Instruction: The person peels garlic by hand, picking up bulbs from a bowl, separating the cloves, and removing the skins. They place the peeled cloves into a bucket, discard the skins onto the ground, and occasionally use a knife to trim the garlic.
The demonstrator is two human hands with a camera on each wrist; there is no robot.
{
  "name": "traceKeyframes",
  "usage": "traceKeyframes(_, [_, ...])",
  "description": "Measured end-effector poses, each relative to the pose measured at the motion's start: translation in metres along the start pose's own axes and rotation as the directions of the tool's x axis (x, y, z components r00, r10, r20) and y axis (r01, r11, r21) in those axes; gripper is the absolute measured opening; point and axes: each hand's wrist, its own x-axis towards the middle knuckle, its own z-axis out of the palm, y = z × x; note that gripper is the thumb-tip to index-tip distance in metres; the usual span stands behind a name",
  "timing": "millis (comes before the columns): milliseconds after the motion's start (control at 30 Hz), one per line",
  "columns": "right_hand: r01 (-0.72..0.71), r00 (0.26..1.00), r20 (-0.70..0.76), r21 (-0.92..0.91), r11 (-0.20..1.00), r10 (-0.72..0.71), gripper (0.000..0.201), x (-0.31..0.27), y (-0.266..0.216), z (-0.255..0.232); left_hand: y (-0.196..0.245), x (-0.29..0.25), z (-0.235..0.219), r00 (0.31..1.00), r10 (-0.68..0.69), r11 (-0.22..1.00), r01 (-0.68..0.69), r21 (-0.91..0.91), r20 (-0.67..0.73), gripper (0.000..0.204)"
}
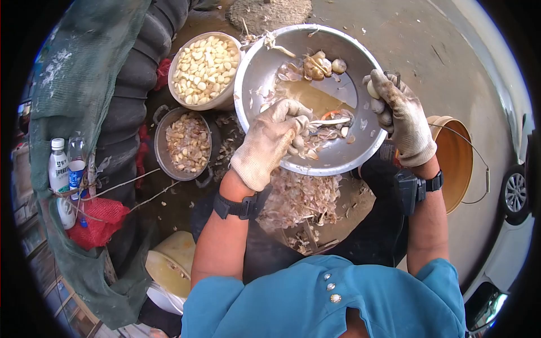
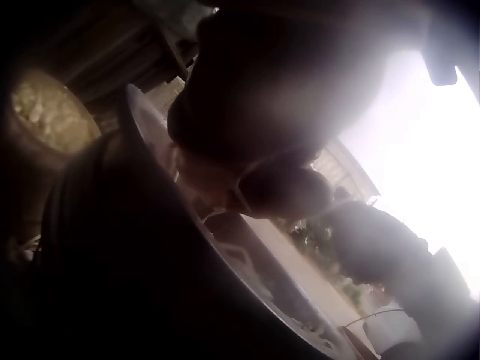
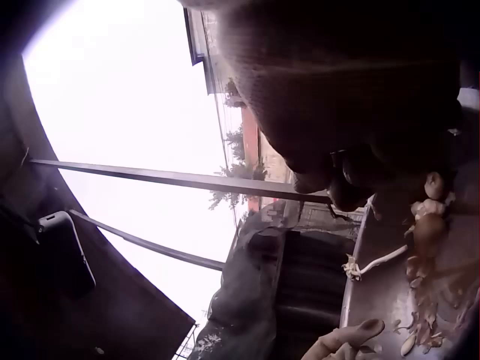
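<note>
Over the large metal basin (image 1: 367,147), the gloved left hand (image 1: 270,141) has curled fingers, with its thumb against the index finger; nothing held can be made out. Just right of its fingertips, a pale stalk (image 1: 331,121) lies among garlic skins. At the basin's right rim, the gloved right hand (image 1: 403,115) holds a whitish garlic clove (image 1: 372,90) between thumb and fingers; a small dark item shows by its fingertips. Garlic bulbs (image 1: 318,65) lie in the upper part of the basin. Both wrist views are dark, showing the left hand (image 2: 262,105) and right hand (image 3: 345,97) beside the basin.
A bucket of peeled cloves (image 1: 204,70) and a smaller tub of cloves (image 1: 181,141) stand left of the basin. Skins (image 1: 301,200) are heaped below it. An orange bucket (image 1: 453,163) stands right, bottles (image 1: 58,169) hang far left, and a car (image 1: 501,242) is far right.
</note>
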Motion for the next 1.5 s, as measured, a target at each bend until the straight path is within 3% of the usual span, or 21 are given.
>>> traceKeyframes(133, [0.02,0.982,-0.177,-0.203,0.979,-0.057,0.028,-0.019,-0.015,-0.051,-0.004,0.001,-0.001,0.999,0.025,0.997,-0.021,-0.076,0.047,0.024])
traceKeyframes(200, [-0.047,0.956,-0.286,-0.342,0.939,-0.057,0.026,-0.03,-0.013,-0.082,-0.012,0.004,-0.005,0.996,0.07,0.991,-0.075,0.109,0.046,0.023])
traceKeyframes(267, [-0.102,0.938,-0.342,-0.441,0.892,-0.062,0.027,-0.04,-0.002,-0.121,-0.014,0.0,-0.007,0.994,0.104,0.984,-0.107,0.146,0.029,0.023])
traceKeyframes(300, [-0.202,0.935,-0.346,-0.691,0.694,-0.072,0.029,-0.041,0.013,-0.145,-0.015,-0.001,-0.008,0.991,0.134,0.974,-0.134,0.185,0.011,0.023])
traceKeyframes(333, [-0.285,0.933,-0.349,-0.861,0.42,-0.083,0.032,-0.043,0.026,-0.16,-0.02,0.0,-0.011,0.99,0.138,0.973,-0.138,0.183,0.013,0.023])
traceKeyframes(433, [-0.307,0.915,-0.386,-0.854,0.419,-0.116,0.036,-0.054,0.041,-0.16,-0.036,0.007,-0.022,0.985,0.175,0.963,-0.171,0.207,0.0,0.026])
traceKeyframes(500, [-0.247,0.942,-0.326,-0.837,0.489,-0.082,0.034,-0.051,0.04,-0.135,-0.04,0.007,-0.027,0.954,0.297,0.867,-0.283,0.41,0.03,0.028])
traceKeyframes(533, [-0.15,0.971,-0.23,-0.802,0.578,-0.067,0.033,-0.046,0.038,-0.117,-0.033,0.003,-0.023,0.954,0.299,0.866,-0.284,0.411,0.028,0.028])
traceKeyframes(600, [0.023,0.996,-0.043,-0.742,0.67,-0.081,0.029,-0.039,0.033,-0.075,-0.011,-0.009,-0.01,0.984,0.128,0.987,-0.115,0.113,-0.12,0.03])
traceKeyframes(633, [0.101,0.994,0.045,-0.728,0.678,-0.1,0.026,-0.036,0.03,-0.054,-0.008,-0.011,-0.012,0.984,0.129,0.987,-0.115,0.113,-0.124,0.03])
traceKeyframes(700, [0.358,0.934,0.305,-0.821,0.446,-0.188,0.022,-0.021,0.03,-0.025,-0.005,-0.012,-0.016,0.98,0.148,0.981,-0.128,0.147,-0.135,0.03])
traceKeyframes(767, [0.375,0.927,0.368,-0.911,0.17,-0.07,0.021,-0.005,0.035,0.002,-0.005,-0.011,-0.019,0.979,0.143,0.986,-0.127,0.108,-0.146,0.03])
traceKeyframes(833, [0.365,0.922,0.359,-0.931,-0.017,0.142,0.023,0.013,0.042,0.025,-0.006,-0.01,-0.022,0.979,0.134,0.99,-0.125,0.068,-0.154,0.03])
traceKeyframes(867, [0.368,0.921,0.362,-0.929,-0.021,0.144,0.023,0.017,0.046,0.031,-0.007,-0.01,-0.023,0.975,0.165,0.983,-0.151,0.106,-0.146,0.03])
traceKeyframes(933, [0.398,0.906,0.363,-0.906,-0.146,0.216,0.027,0.024,0.054,0.041,-0.009,-0.009,-0.027,0.971,0.193,0.975,-0.173,0.141,-0.144,0.029])
traceKeyframes(1167, [0.414,0.898,0.352,-0.881,-0.231,0.265,0.028,0.046,0.079,0.043,-0.021,-0.006,-0.035,0.949,0.287,0.949,-0.262,0.172,-0.134,0.027])
traceKeyframes(1233, [0.446,0.894,0.412,-0.863,-0.239,0.177,0.022,0.045,0.081,0.04,-0.015,-0.009,-0.033,0.945,0.298,0.947,-0.275,0.164,-0.134,0.026])
traceKeyframes(1300, [0.438,0.894,0.393,-0.866,-0.239,0.215,0.021,0.043,0.075,0.044,-0.006,-0.013,-0.028,0.976,0.146,0.989,-0.143,0.027,-0.164,0.026])
traceKeyframes(1333, [0.43,0.893,0.372,-0.871,-0.239,0.252,0.021,0.041,0.07,0.046,-0.006,-0.012,-0.028,0.975,0.148,0.989,-0.145,0.028,-0.163,0.026])
traceKeyframes(1433, [0.481,0.861,0.408,-0.848,-0.224,0.303,0.022,0.041,0.067,0.043,-0.013,-0.01,-0.033,0.96,0.225,0.97,-0.206,0.126,-0.166,0.026])
traceKeyframes(1500, [0.483,0.859,0.405,-0.844,-0.233,0.313,0.023,0.037,0.064,0.044,-0.024,-0.003,-0.041,0.917,0.375,0.892,-0.318,0.32,-0.133,0.026])
